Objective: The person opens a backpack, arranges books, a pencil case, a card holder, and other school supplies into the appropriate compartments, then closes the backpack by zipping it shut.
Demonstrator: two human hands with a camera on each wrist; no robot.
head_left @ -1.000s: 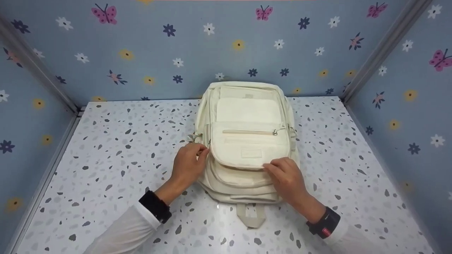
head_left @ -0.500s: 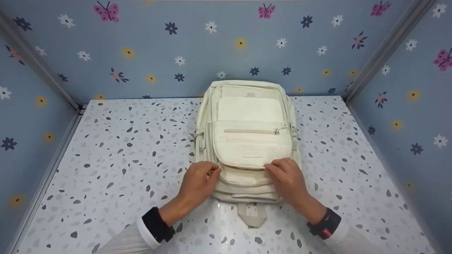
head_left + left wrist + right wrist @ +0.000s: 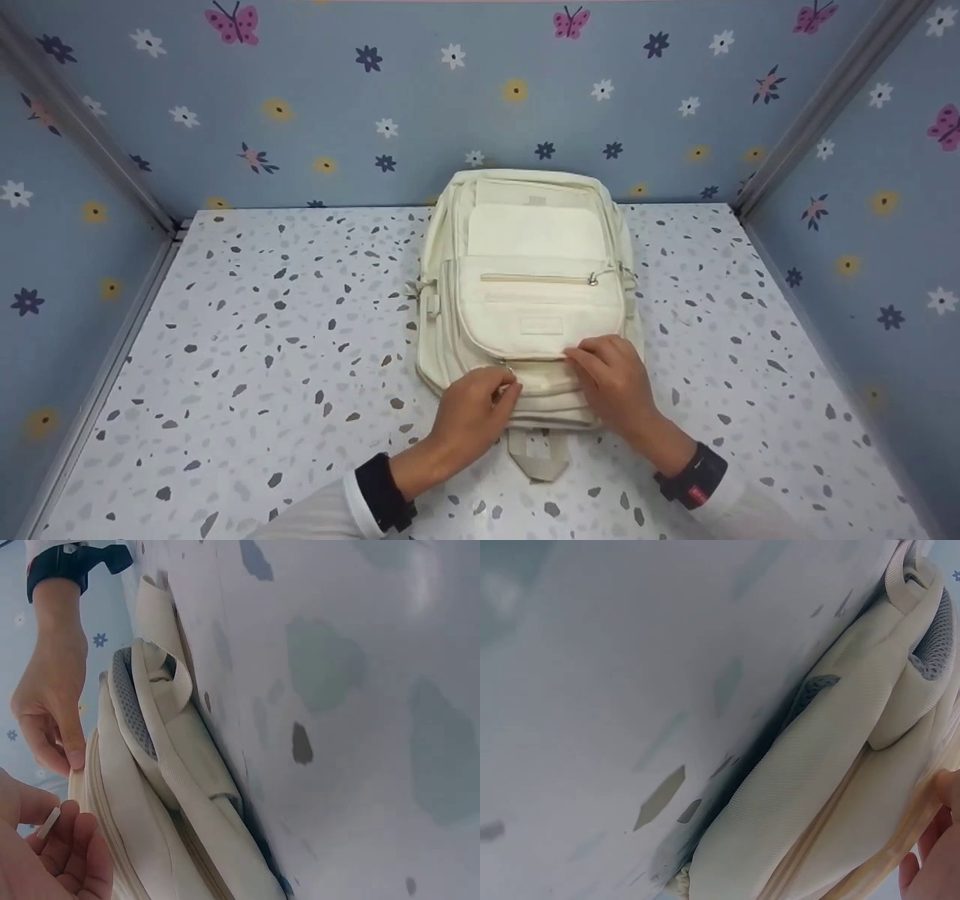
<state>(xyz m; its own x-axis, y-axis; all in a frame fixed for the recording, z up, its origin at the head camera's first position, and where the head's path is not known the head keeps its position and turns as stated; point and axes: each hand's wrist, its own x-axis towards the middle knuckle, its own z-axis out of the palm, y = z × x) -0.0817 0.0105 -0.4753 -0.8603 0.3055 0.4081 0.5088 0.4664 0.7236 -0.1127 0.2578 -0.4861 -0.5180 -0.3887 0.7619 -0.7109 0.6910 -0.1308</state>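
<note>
A cream backpack (image 3: 540,232) lies on the table, its top carry loop (image 3: 540,472) toward me. Low on the front pocket, my left hand (image 3: 474,411) pinches a zipper pull between thumb and fingers; the pull's pale tab (image 3: 49,822) shows in the left wrist view. My right hand (image 3: 615,379) pinches the pocket's lower edge, right of the left hand. In the right wrist view, the thumb of the right hand (image 3: 945,840) presses on that edge beside the zipper seam.
The speckled white table (image 3: 285,337) spreads on both sides of the backpack. A blue flowered panel (image 3: 420,97) stands behind it, with side panels left and right. A short zipper (image 3: 536,279) with a metal pull crosses the pocket front.
My left hand has slid from the pocket's left side down around its corner and rightward along the lower edge, nearing the right hand. The right hand keeps its place at the edge.
</note>
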